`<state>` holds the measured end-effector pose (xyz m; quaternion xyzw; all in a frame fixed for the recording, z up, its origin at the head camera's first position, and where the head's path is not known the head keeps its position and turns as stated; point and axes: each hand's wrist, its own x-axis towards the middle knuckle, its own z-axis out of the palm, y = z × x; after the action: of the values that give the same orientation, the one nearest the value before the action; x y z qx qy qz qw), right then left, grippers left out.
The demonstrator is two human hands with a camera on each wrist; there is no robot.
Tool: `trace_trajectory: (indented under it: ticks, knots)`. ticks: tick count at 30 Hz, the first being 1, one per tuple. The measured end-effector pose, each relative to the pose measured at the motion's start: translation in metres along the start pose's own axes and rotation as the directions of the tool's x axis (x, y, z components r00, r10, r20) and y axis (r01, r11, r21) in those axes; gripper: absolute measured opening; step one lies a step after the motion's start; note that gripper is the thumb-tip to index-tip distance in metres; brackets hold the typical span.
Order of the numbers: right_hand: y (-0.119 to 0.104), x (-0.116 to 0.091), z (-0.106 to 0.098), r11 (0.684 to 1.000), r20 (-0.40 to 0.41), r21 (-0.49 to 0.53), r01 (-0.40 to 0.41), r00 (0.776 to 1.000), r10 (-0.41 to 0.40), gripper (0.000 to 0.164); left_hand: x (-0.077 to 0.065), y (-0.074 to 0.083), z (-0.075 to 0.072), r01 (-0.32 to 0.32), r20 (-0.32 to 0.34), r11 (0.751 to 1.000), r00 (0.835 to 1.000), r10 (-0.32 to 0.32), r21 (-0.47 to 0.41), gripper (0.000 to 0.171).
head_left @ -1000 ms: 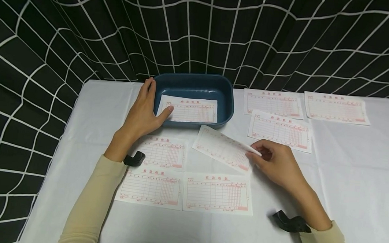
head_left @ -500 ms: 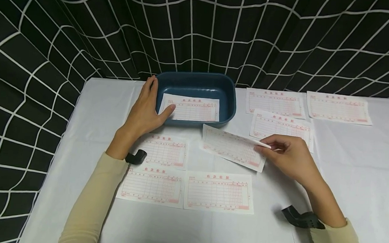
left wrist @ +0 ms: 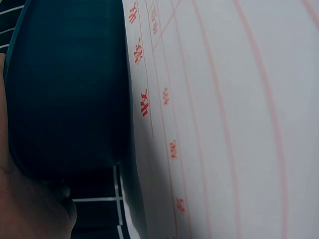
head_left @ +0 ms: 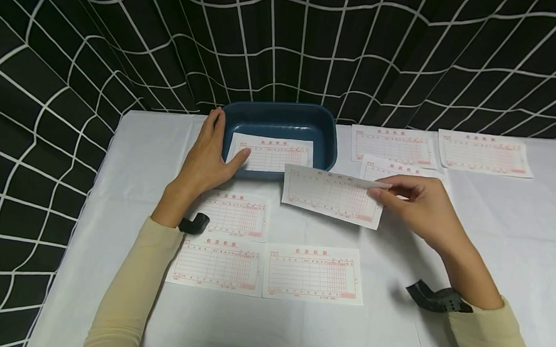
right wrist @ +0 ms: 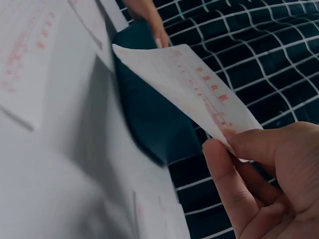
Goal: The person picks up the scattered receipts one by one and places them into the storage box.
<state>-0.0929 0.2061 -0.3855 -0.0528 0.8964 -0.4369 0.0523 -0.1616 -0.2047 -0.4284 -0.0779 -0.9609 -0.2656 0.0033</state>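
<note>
Receipt form (head_left: 329,194), white paper, red ruling: raised and tilted, its right end pinched between thumb and fingers of the right hand (head_left: 420,204); higher than half a second ago, now hiding part of the near right corner of the blue basin (head_left: 281,116) in the head view. Left hand (head_left: 205,156): unmoved, fingers extended at the basin's left end, thumb over its near rim. Basin contents: one matching slip (head_left: 278,160). White-covered worktop (head_left: 232,328): three front slips (head_left: 313,275), three right-side slips (head_left: 484,153). Heading, red: 收款收据; finer print illegible.
</note>
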Motion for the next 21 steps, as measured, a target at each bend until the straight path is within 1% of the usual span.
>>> trace_trajectory:
  ticks: [6,9,11,16,21]
  knots:
    - [-0.014,0.02,0.001,0.996,-0.025,0.089,0.009,1.0,-0.007,0.023,0.001,-0.001,0.0,-0.001,0.001,1.0,1.0,0.001,-0.004,0.103]
    - [-0.022,0.032,0.004,0.993,-0.039,0.115,0.025,0.999,-0.02,0.024,0.001,-0.001,0.001,-0.004,0.0,1.0,1.0,0.004,-0.002,0.104]
    - [-0.028,0.041,0.007,0.993,-0.045,0.108,0.042,0.998,-0.037,0.023,0.001,-0.001,0.002,-0.005,-0.003,1.0,1.0,0.005,0.0,0.103]
    - [-0.044,0.064,0.015,0.995,-0.048,0.047,0.089,0.995,-0.087,0.02,0.002,-0.001,0.002,-0.009,-0.007,1.0,1.0,0.009,-0.001,0.103]
    - [-0.056,0.082,0.025,0.991,-0.034,0.01,0.13,0.991,-0.13,0.017,0.002,-0.002,0.002,-0.013,-0.011,1.0,1.0,0.013,-0.002,0.103]
